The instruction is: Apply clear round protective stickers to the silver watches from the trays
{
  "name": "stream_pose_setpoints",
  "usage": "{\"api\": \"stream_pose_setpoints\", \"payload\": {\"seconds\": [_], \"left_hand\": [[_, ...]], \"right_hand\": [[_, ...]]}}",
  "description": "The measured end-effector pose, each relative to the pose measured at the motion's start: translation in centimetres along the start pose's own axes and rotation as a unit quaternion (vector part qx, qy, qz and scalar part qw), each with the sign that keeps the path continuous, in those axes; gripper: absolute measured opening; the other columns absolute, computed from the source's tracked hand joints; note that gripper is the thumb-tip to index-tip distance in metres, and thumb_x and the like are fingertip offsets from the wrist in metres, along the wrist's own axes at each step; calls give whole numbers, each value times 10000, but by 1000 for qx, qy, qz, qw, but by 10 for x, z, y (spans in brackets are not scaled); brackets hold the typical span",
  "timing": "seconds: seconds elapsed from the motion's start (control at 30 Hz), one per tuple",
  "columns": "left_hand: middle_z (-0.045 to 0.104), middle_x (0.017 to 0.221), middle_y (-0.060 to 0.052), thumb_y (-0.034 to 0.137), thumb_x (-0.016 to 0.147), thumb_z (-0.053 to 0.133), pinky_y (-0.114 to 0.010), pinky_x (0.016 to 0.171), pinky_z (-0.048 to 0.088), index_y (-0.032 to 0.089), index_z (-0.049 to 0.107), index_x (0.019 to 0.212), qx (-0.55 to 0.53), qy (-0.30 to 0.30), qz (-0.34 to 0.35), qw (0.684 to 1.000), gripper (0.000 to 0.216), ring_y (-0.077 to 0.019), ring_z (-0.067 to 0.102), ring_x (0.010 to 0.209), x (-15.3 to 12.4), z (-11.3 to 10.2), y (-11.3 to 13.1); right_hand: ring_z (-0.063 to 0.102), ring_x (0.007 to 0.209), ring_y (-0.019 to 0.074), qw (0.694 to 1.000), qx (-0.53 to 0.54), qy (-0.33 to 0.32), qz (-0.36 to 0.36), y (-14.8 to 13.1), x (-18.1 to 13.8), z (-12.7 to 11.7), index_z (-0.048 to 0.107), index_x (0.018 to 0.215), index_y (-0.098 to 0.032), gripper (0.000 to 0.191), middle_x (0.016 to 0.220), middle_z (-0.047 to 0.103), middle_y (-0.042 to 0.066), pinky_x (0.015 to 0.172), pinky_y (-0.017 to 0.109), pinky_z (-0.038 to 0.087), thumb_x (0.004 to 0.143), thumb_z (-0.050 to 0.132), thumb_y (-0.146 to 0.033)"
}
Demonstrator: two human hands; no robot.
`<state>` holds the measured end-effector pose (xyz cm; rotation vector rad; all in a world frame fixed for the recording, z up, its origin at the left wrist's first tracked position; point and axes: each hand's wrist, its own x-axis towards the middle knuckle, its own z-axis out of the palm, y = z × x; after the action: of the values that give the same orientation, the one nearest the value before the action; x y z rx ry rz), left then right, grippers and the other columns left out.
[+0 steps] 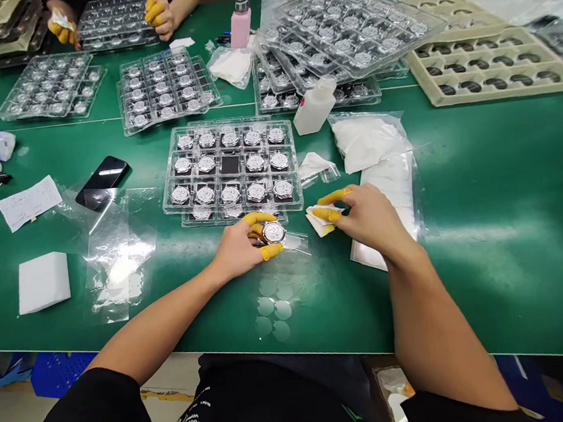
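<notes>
Yellow finger cots cover fingertips on both of my hands. My left hand [244, 241] is closed around a round silver watch case [274, 232], its printed disc facing up. Pinched between the fingers of my right hand [361, 213] is a folded white cloth [319, 220], a short way to the right of the case. Just beyond my hands lies a clear plastic tray [168, 208] of similar watch cases, stacked on another tray. One compartment in its middle row shows only a dark base. Several round clear films [282, 310] lie on the green table in front of me.
A white plastic bottle [315, 106] stands behind the tray, near a bag of white wipes [371, 139]. To the left are a phone [104, 180], a white foam block [43, 282] and clear film sheets [121, 253]. More trays [343, 26] and co-workers' hands [163, 17] occupy the far side.
</notes>
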<state>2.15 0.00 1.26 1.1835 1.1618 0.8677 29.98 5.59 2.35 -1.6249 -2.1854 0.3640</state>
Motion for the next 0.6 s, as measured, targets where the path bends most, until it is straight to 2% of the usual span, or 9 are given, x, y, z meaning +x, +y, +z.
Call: {"api": "stream_pose_setpoints", "payload": {"seconds": [0.07, 0.13, 0.17, 0.23, 0.33, 0.47, 0.6], "left_hand": [[696, 836, -2, 159, 653, 842, -266, 766, 583, 186, 694, 1172, 5, 3, 0, 1000, 541, -112, 677, 739, 0, 0, 0], [683, 806, 7, 181, 651, 851, -263, 753, 577, 186, 697, 1173, 14, 9, 0, 1000, 544, -108, 662, 717, 1, 0, -1], [678, 795, 10, 189, 649, 853, -258, 742, 572, 186, 697, 1175, 15, 10, -2, 1000, 549, -105, 655, 707, 1, -1, -1], [684, 801, 11, 178, 636, 850, -244, 721, 562, 179, 691, 1182, 2, 3, -7, 1000, 569, -101, 652, 702, 2, -2, -2], [706, 837, 2, 123, 601, 833, -217, 689, 546, 162, 683, 1178, -36, -19, -14, 999, 598, -97, 659, 711, 4, -2, -3], [685, 786, 17, 119, 590, 833, -188, 623, 509, 152, 690, 1166, -38, -13, -16, 999, 594, -77, 623, 656, 5, -2, -4], [719, 843, -4, 107, 584, 835, -199, 677, 539, 150, 694, 1169, -42, -21, -17, 999, 604, -91, 660, 713, 5, -1, -5]], "right_hand": [[569, 740, 241, 1000, 18, 17, 7, -5, 0, -2, 808, 885, -258, 145, 833, 738, 70, 640, 391, 435, 852, 711, -361], [567, 719, 219, 994, 82, 71, -14, -23, -3, -2, 803, 924, -269, 153, 835, 729, 59, 615, 369, 431, 852, 741, -388], [575, 714, 210, 988, 121, 90, -39, -34, -5, 0, 797, 940, -270, 158, 830, 719, 56, 607, 360, 439, 852, 753, -394], [600, 719, 197, 973, 182, 88, -113, -59, -8, 9, 782, 949, -268, 137, 819, 699, 52, 606, 347, 463, 870, 746, -374], [616, 740, 195, 960, 172, 81, -205, -82, -11, 27, 767, 916, -252, 104, 814, 683, 59, 613, 339, 474, 914, 688, -319], [599, 720, 182, 960, 140, 99, -220, -81, -11, 39, 757, 923, -238, 77, 797, 654, 51, 610, 326, 462, 912, 695, -282], [604, 695, 167, 960, 144, 105, -216, -77, -11, 40, 747, 902, -225, 96, 807, 652, 51, 588, 308, 455, 919, 684, -296]]}}
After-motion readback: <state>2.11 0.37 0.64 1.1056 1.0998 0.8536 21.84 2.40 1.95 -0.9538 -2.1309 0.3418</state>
